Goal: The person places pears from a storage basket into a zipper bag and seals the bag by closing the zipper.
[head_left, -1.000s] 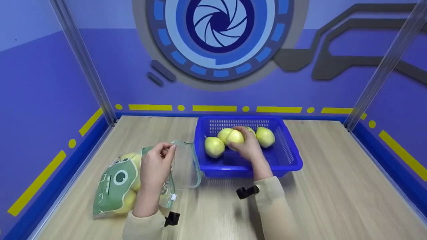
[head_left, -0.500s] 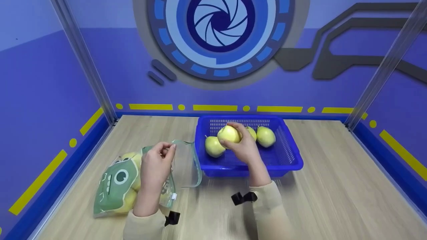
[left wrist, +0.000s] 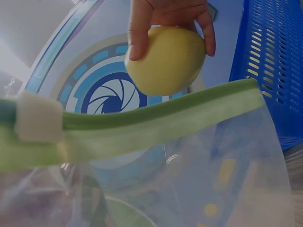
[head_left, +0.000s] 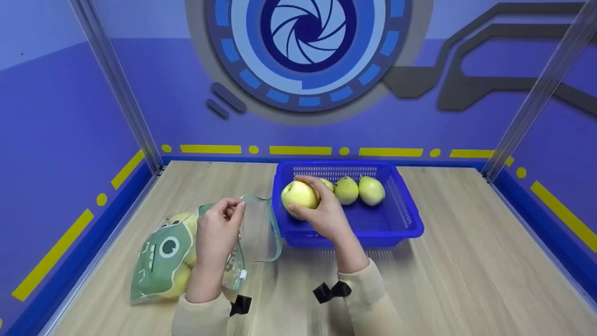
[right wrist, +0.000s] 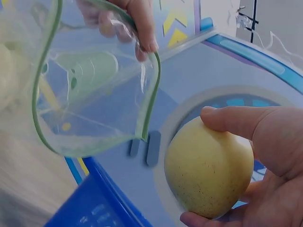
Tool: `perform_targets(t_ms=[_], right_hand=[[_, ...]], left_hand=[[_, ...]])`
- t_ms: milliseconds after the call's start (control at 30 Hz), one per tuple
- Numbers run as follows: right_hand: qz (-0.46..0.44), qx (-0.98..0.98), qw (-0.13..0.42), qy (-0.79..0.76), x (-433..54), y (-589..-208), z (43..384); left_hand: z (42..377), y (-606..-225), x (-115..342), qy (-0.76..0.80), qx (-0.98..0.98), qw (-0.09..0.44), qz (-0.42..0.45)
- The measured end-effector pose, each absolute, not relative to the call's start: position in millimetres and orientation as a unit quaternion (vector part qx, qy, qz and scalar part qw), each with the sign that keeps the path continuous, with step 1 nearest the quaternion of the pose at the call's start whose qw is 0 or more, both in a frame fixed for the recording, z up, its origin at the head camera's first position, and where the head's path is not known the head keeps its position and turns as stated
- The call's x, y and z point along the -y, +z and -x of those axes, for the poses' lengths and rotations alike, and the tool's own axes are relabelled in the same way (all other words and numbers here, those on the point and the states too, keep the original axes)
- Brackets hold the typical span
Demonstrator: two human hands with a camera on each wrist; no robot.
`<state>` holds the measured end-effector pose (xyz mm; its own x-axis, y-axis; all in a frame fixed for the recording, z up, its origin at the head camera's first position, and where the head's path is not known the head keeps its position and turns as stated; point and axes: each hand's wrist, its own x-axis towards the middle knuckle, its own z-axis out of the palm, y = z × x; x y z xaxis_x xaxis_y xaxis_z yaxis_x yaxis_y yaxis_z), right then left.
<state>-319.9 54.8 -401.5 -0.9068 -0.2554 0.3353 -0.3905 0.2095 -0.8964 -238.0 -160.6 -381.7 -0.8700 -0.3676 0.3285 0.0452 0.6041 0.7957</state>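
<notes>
My left hand (head_left: 217,235) pinches the rim of a clear zip bag (head_left: 161,263) with a green cartoon face. Several yellow fruits lie inside it. The bag's mouth gapes toward the basket, as its green rim (right wrist: 35,94) in the right wrist view also shows. My right hand (head_left: 329,215) holds a yellow-green pear (head_left: 299,195) between thumb and fingers, above the left part of a blue basket (head_left: 345,236). In the left wrist view the pear (left wrist: 165,61) is beyond the bag's zip edge (left wrist: 165,106). A white slider (left wrist: 39,116) sits on that zip.
Other pears (head_left: 346,190) lie along the back of the basket, one partly behind my right hand. The basket's left wall (head_left: 276,205) stands close beside the bag's mouth. Blue printed walls (head_left: 186,102) enclose the wooden table (head_left: 466,261) at the back and sides.
My right hand has lifted the pear and carried it left across the basket toward the bag, uncovering a pear behind it. My left hand and the bag have stayed in place.
</notes>
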Motion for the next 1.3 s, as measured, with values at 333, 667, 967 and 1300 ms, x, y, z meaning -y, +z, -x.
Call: perform_targets(t_ms=[333,667,967,1300], right_hand=[[-0.264,0.774,0.044,0.574,-33,-399,297],[-0.31,0.769,0.029,0.559,-13,-404,283],[-0.325,0.772,0.028,0.546,3,-413,275],[-0.33,0.803,0.072,0.491,21,-426,272]], left_hand=[[238,-383,161,-0.429,0.865,0.24,-0.102],[237,-378,161,-0.441,0.861,0.223,-0.124],[236,-378,163,-0.442,0.857,0.234,-0.122],[237,-382,165,-0.427,0.86,0.257,-0.107]])
